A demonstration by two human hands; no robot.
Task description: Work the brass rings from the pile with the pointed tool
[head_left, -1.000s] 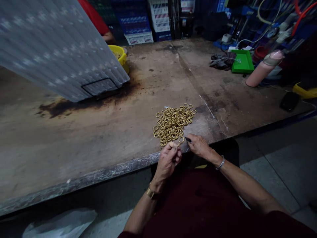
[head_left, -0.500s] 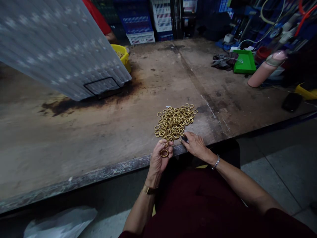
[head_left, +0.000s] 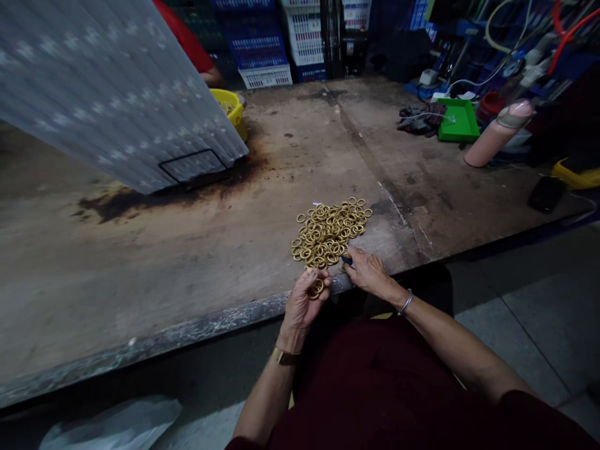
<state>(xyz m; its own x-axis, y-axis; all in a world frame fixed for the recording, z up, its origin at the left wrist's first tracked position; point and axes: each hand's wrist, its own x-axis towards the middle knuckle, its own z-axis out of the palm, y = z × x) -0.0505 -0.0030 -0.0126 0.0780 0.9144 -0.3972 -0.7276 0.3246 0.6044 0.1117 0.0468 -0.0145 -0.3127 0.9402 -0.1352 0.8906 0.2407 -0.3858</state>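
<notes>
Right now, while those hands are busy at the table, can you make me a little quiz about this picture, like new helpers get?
1. Multiple choice: what lies heaped on the table just beyond the left hand?
A) keys
B) gold rings
C) spoons

2. True or false: in the picture, the yellow tub is to the left of the pink bottle.

3. Fill the blank: the silver bracelet is on the person's ____ wrist.

Key:
1. B
2. True
3. right
</notes>
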